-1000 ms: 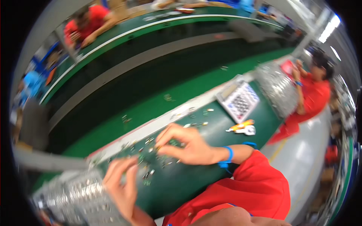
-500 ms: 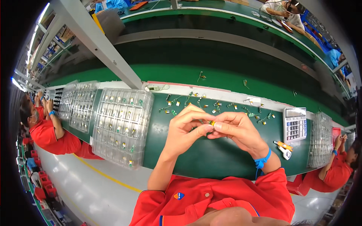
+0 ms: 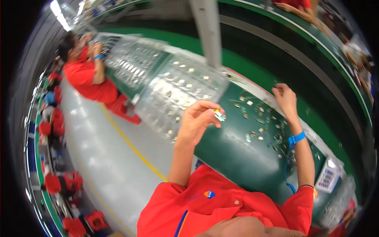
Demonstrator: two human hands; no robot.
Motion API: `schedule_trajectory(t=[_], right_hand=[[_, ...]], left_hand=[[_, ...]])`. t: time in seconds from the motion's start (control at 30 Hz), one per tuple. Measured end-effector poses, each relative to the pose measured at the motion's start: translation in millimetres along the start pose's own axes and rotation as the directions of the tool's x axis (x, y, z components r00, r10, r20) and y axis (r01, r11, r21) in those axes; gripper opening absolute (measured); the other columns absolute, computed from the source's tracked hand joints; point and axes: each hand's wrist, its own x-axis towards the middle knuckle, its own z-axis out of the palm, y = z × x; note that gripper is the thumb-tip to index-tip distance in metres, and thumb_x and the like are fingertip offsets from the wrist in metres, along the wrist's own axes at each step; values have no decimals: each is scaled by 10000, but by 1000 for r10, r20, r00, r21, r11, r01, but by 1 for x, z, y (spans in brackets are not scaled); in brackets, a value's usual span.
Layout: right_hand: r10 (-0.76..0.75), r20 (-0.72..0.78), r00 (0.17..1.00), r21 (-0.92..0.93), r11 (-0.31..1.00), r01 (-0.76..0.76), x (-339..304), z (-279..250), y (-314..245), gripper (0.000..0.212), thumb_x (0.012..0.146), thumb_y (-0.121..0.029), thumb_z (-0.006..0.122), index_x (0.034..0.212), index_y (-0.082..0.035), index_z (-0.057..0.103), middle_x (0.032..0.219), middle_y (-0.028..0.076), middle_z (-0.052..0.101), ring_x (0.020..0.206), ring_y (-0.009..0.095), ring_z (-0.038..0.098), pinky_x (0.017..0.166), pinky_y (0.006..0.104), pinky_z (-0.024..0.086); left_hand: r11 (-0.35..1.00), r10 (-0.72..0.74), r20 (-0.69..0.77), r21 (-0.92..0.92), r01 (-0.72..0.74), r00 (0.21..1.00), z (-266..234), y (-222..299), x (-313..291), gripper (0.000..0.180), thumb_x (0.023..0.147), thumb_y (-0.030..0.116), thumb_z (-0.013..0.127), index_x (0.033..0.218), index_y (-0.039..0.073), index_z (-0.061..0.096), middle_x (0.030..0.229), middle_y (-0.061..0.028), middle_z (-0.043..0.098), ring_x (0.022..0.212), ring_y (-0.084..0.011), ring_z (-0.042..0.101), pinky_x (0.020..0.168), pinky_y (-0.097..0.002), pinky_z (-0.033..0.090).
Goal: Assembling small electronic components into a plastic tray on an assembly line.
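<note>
Pinching one small part (image 3: 219, 115): left hand (image 3: 193, 122), fingertips clamped on it, just beside the right edge of the clear tray (image 3: 162, 96). Right hand (image 3: 286, 100), well right of the tray: fingers bent, grip cannot be told. Loose parts (image 3: 260, 121), right of the tray. Calculator (image 3: 329, 175), farther right, key markings too blurred to read. Badge (image 3: 209, 194), orange and blue, on red shirt (image 3: 246, 203), lower right of the tray. Earlier: hands together; now well apart.

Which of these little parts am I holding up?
The white, yellow and green part pinched in your left hand; the loose parts lie on the green tabletop, others sit in the clear tray.
</note>
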Motion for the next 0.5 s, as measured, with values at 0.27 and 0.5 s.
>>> schedule_trajectory(t=[0.27, 0.5], right_hand=[[-81, -82, 993, -344, 938, 48, 36, 48, 16, 157, 804, -116, 650, 893, 8, 615, 863, 185, 637, 859, 356, 604, 746, 434, 482], [-143, -96, 985, -270, 956, 112, 38, 52, 11, 185, 817, -89, 622, 988, -26, 589, 941, 155, 625, 901, 350, 577, 785, 428, 483]], left_hand=[[983, -4, -3, -183, 4, 1000, -15, 5, -15, 144, 912, 75, 553, 1017, -20, 580, 948, -158, 610, 845, -241, 623, 596, -301, 549], [958, -87, 38, -272, 94, 995, -16, 6, -9, 164, 925, 74, 530, 1045, -28, 578, 936, -161, 611, 779, -234, 639, 559, -291, 560]])
